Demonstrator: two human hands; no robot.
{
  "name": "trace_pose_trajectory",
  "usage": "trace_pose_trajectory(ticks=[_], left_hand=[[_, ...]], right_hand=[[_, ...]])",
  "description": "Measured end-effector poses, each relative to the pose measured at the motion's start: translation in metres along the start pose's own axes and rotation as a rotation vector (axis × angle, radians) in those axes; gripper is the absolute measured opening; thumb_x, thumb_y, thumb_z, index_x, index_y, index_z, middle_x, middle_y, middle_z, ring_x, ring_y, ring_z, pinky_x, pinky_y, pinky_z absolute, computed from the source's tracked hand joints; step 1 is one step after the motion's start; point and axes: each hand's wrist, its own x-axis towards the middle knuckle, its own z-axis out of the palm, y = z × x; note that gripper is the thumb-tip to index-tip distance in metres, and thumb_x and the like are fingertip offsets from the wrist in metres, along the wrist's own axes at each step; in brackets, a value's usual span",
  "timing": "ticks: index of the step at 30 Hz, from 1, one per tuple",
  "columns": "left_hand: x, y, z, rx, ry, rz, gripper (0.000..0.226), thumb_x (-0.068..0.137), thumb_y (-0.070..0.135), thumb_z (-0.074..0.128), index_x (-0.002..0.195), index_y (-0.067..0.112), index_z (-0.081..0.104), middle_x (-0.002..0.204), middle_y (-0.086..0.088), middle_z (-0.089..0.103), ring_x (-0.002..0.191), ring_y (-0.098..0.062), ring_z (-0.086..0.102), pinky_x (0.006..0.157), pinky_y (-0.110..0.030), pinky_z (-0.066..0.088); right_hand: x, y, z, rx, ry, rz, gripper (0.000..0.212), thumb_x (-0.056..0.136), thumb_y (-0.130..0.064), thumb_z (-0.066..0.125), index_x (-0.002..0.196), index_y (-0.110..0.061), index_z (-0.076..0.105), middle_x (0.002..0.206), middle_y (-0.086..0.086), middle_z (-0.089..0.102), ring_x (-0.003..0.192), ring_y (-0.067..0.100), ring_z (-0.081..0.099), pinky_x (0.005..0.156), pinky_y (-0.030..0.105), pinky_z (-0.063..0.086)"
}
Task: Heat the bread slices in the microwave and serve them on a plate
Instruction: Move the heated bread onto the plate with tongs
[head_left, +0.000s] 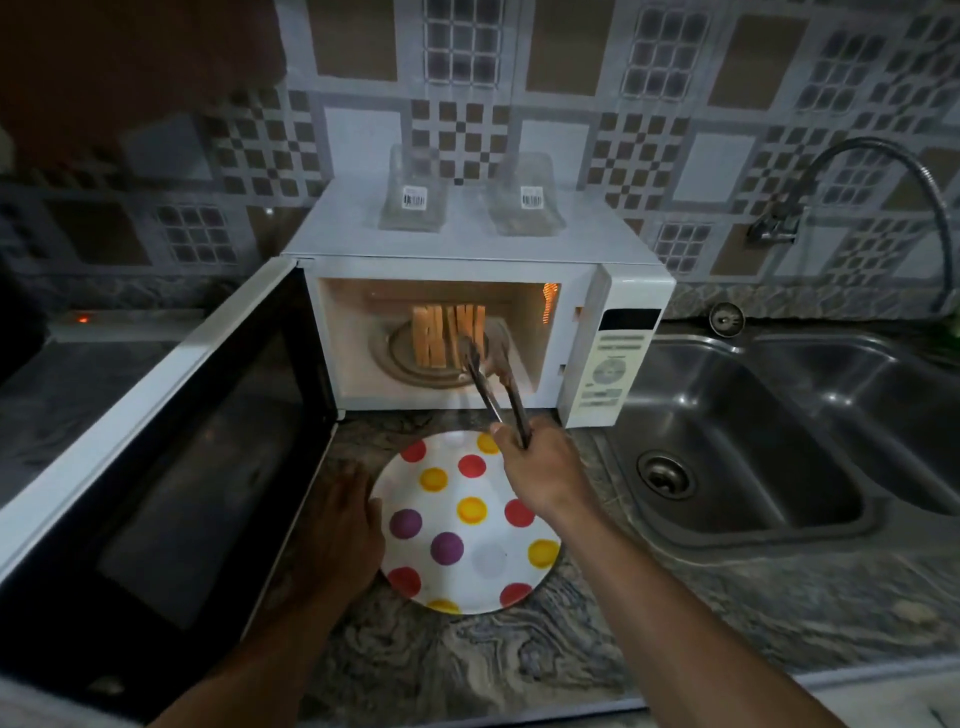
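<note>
The bread slices (449, 335) stand on edge in a close row on the turntable (395, 358) inside the open microwave (631, 364); its door (171, 457) is swung wide to the left. The right hand (540, 467) has its grip clamped round the handles of a pair of metal tongs (493, 387); the tong tips reach into the cavity and sit at the rightmost slice, one tip across its front edge and the other just beside it; whether they press the bread I cannot tell. The left hand (340, 525) lies flat on the tabletop (467, 665), its grip slack and holding nothing, its fingers just at the left rim of the spotted plate (462, 592); the plate sits bare in front of the microwave, under the right wrist.

Warmed bread is likely light, soft and a little limp; it probably dents or tears under a hard squeeze, and a slice pinched at a corner may fold or slip. The better hold seems to be across the two flat faces, toward the middle of the end slice, with only gentle pressure; the neighbours stand so close that a careless lift could tip the row. The path to the plate is short and low; the plate itself looks smooth and may slide, so the left hand beside it is well placed to steady it.
</note>
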Motion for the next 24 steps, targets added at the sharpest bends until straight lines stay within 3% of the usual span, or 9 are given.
trace_pose_trajectory(ticks=[2, 5, 10, 14, 19, 24], left_hand=[[0.000, -0.004, 0.012, 0.068, -0.047, 0.006, 0.058, 0.089, 0.033, 0.033, 0.120, -0.002, 0.067, 0.116, -0.028, 0.066, 0.105, -0.047, 0.063, 0.087, -0.055, 0.052], [0.002, -0.006, 0.023, 0.138, -0.013, 0.031, 0.059, 0.090, 0.031, 0.029, 0.121, -0.002, 0.066, 0.121, -0.026, 0.064, 0.112, -0.045, 0.060, 0.092, -0.054, 0.050], [0.004, -0.002, 0.026, 0.124, 0.056, 0.001, 0.056, 0.087, 0.027, 0.029, 0.117, 0.002, 0.070, 0.120, -0.022, 0.066, 0.115, -0.043, 0.059, 0.095, -0.053, 0.048], [0.002, -0.002, 0.026, 0.131, 0.064, 0.008, 0.056, 0.086, 0.025, 0.029, 0.118, 0.006, 0.071, 0.119, -0.021, 0.067, 0.113, -0.043, 0.061, 0.093, -0.056, 0.049], [0.001, 0.005, 0.019, 0.132, 0.190, 0.011, 0.052, 0.084, 0.023, 0.033, 0.111, 0.009, 0.074, 0.113, -0.020, 0.069, 0.109, -0.042, 0.062, 0.090, -0.053, 0.049], [0.004, 0.002, 0.024, 0.153, 0.204, -0.030, 0.051, 0.086, 0.026, 0.033, 0.113, 0.016, 0.075, 0.115, -0.015, 0.070, 0.112, -0.037, 0.060, 0.095, -0.046, 0.034]], right_hand=[[0.016, -0.002, 0.007, -0.034, 0.001, 0.006, 0.046, 0.096, -0.054, 0.052, 0.095, -0.009, 0.057, 0.082, 0.008, 0.063, 0.078, 0.033, 0.063, 0.061, 0.035, 0.046], [0.037, -0.010, 0.012, -0.096, -0.008, 0.023, 0.044, 0.099, -0.047, 0.052, 0.111, -0.005, 0.053, 0.095, 0.011, 0.063, 0.090, 0.036, 0.063, 0.064, 0.035, 0.043], [0.065, -0.018, 0.025, -0.197, -0.024, 0.069, 0.042, 0.100, -0.044, 0.052, 0.119, -0.006, 0.051, 0.115, 0.016, 0.066, 0.103, 0.037, 0.064, 0.072, 0.036, 0.047], [0.080, -0.022, 0.036, -0.261, -0.045, 0.094, 0.043, 0.098, -0.046, 0.053, 0.122, -0.009, 0.050, 0.120, 0.014, 0.064, 0.108, 0.034, 0.062, 0.077, 0.037, 0.047], [0.095, -0.024, 0.043, -0.246, -0.063, 0.112, 0.044, 0.098, -0.042, 0.055, 0.124, -0.007, 0.050, 0.125, 0.016, 0.062, 0.113, 0.034, 0.060, 0.085, 0.038, 0.049], [0.110, -0.026, 0.047, -0.242, -0.075, 0.119, 0.045, 0.097, -0.043, 0.057, 0.123, -0.006, 0.052, 0.123, 0.016, 0.062, 0.113, 0.034, 0.060, 0.084, 0.036, 0.047]])
